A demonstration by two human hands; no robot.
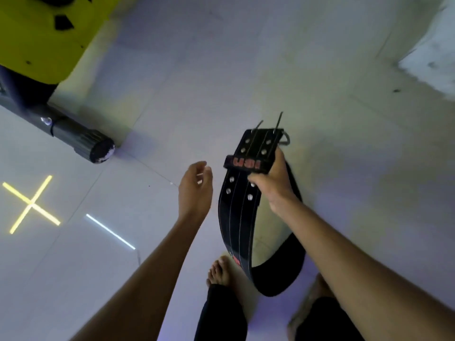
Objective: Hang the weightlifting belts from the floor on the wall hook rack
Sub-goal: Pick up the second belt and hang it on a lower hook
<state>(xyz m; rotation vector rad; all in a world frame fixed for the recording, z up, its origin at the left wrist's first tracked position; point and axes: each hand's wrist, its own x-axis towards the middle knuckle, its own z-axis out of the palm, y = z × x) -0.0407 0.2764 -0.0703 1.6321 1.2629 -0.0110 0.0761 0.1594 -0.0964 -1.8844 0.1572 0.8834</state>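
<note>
A black weightlifting belt [237, 225] with red lettering and rows of metal-ringed holes hangs in a loop above the floor, its buckle end with two prongs pointing away from me. My right hand [272, 183] grips the belt just below the buckle, by the keeper loop. My left hand [195, 190] hovers a little to the left of the belt, fingers apart, holding nothing. The wall hook rack is out of view.
A yellow gym machine [41, 33] with a dark grey base tube [81, 141] stands at the upper left. Light strips reflect on the glossy white floor tiles [172, 82]. My bare feet [219, 271] stand under the belt's loop.
</note>
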